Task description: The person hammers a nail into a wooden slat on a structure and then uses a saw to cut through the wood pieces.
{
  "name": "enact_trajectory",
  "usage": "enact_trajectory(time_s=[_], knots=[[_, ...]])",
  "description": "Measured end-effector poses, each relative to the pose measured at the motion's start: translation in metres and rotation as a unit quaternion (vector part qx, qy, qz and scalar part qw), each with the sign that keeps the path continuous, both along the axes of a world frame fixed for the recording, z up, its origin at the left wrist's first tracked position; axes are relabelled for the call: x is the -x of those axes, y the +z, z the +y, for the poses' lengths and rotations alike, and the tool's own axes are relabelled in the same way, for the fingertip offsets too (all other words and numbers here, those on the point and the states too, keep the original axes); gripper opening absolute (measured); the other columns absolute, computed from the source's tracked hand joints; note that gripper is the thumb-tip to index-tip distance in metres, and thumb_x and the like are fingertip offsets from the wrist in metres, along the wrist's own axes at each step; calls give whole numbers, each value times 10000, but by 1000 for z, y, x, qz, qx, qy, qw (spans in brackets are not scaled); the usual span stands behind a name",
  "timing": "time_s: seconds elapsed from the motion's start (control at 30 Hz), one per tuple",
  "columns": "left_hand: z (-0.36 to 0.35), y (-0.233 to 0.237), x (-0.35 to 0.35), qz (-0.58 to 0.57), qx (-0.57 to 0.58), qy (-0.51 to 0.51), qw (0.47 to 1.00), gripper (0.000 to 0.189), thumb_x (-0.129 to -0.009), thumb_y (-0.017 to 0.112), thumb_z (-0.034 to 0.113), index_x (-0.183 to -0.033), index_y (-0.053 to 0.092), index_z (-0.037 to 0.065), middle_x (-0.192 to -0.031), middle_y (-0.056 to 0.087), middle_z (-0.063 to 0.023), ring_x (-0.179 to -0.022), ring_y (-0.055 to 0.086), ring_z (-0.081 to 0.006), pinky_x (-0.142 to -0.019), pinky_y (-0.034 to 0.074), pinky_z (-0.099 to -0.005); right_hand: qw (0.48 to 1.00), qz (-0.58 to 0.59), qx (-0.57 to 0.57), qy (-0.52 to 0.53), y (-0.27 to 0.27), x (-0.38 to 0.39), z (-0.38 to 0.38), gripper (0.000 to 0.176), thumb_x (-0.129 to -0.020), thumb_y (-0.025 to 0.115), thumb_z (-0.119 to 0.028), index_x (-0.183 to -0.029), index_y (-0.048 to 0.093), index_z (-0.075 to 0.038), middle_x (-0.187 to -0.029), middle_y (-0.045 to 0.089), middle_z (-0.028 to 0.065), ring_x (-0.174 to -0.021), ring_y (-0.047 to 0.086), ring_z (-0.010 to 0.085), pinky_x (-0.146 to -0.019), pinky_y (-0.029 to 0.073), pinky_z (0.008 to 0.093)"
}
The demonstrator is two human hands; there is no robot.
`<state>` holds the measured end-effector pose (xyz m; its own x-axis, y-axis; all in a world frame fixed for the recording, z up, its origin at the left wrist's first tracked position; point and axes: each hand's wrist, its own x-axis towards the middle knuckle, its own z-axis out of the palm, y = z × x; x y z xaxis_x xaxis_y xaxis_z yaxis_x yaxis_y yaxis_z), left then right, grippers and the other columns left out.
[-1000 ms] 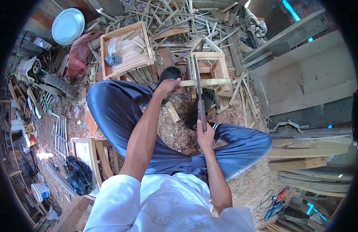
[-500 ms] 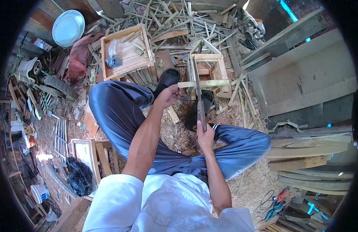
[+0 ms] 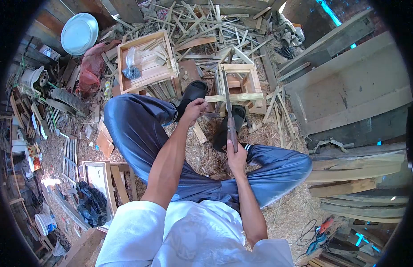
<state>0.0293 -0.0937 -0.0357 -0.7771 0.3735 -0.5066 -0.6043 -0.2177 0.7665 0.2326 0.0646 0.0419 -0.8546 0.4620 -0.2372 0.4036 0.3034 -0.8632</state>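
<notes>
Seen from the head camera, the person sits on the littered ground with knees spread, in dark blue trousers and a white shirt. The left hand (image 3: 195, 108) is closed over the near end of a pale wooden slat (image 3: 242, 96), which lies crosswise on top of a small open crate frame (image 3: 253, 80) just ahead of the feet. The right hand (image 3: 237, 156) is wrapped tight round the handle of a long blade (image 3: 227, 86), which runs straight away from the body and crosses the slat near its middle. It looks like a machete, though at this size it could be a saw; whether its edge actually touches the wood I cannot make out.

A black sandal (image 3: 194, 90) sits just beside the left hand, and another (image 3: 239, 116) lies under the blade. To the left stands a larger wooden crate (image 3: 146, 60) with a dark plastic bag (image 3: 131, 71) inside. Beyond both crates is a heap of thin wood offcuts (image 3: 202, 22), and a white basin (image 3: 79, 33) lies well off to the far left.
</notes>
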Motion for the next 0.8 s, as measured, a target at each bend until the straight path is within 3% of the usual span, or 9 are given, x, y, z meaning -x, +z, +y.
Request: enact_trajectory(time_s=[0.4, 0.47, 0.53, 0.6, 0.63, 0.67, 0.73, 0.77, 0.8], knots=[[-5, -8, 11, 67, 43, -17, 997, 151, -896, 674, 121, -1042, 659, 85, -890, 622, 25, -816, 559, -86, -722, 435, -260, 1000, -11, 1, 8, 1, 0, -2, 375, -936, 607, -350, -915, 660, 20, -601, 565, 196, -523, 541, 224, -558, 447, 386], [-7, -2, 15, 41, 60, -27, 997, 167, -895, 666, 114, -1058, 649, 80, -903, 625, 20, -821, 568, -94, -731, 442, -262, 1000, 1, -10, 22, -1, 0, -2, 386, -962, 587, -348, -780, 615, -8, -563, 518, -4, -519, 478, 83, -490, 389, 288], [-8, 13, 20, 16, 77, -37, 996, 184, -893, 657, 108, -1073, 638, 76, -917, 628, 15, -826, 577, -102, -740, 449, -265, 1000, 2, -5, 21, 0, -1, -2, 390, -964, 584, -352, -782, 616, -8, -565, 520, -3, -522, 479, 82, -492, 389, 288], [-5, 25, 26, 16, 54, -24, 998, 203, -824, 665, 53, -1026, 657, 66, -942, 652, 5, -741, 557, -77, -581, 396, -234, 1000, 5, -2, 17, 0, -1, 0, 393, -965, 581, -355, -785, 617, -9, -566, 521, -2, -524, 479, 81, -493, 389, 287], [-2, 29, 30, 17, 54, -26, 998, 203, -824, 665, 53, -1026, 657, 66, -942, 652, 5, -741, 557, -77, -581, 396, -234, 1000, -4, 1, 16, -1, -2, 1, 415, -957, 581, -385, -835, 632, 9, -579, 537, 82, -534, 497, 144, -532, 415, 337], [2, 32, 35, 76, 95, -8, 992, 185, -842, 645, 69, -1027, 661, 61, -945, 658, -7, -778, 579, -99, -639, 428, -253, 1000, -12, 4, 16, -2, -2, 2, 450, -948, 580, -415, -886, 647, 26, -591, 554, 166, -544, 515, 207, -571, 441, 386], [9, 39, 42, 191, 176, 30, 965, 169, -879, 606, 101, -1028, 670, 52, -951, 670, -31, -852, 624, -143, -754, 491, -290, 1000, -17, 15, 12, -4, -1, 4, 462, -950, 575, -422, -866, 638, 28, -586, 546, 163, -542, 511, 213, -570, 437, 388], [14, 41, 45, 281, 294, -17, 913, 198, -890, 601, 174, -968, 688, 14, -884, 701, -109, -820, 667, -235, -739, 504, -335, 999, -23, 27, 11, -6, -1, 4, 475, -951, 570, -430, -846, 630, 30, -582, 539, 159, -540, 506, 219, -568, 434, 390], [18, 52, 43, 280, 295, -18, 913, 198, -890, 601, 174, -968, 688, 14, -884, 701, -109, -820, 667, -235, -739, 504, -335, 999, -24, 28, 10, -6, -1, 5, 475, -951, 570, -430, -846, 630, 30, -582, 539, 159, -540, 506, 219, -568, 434, 390]])
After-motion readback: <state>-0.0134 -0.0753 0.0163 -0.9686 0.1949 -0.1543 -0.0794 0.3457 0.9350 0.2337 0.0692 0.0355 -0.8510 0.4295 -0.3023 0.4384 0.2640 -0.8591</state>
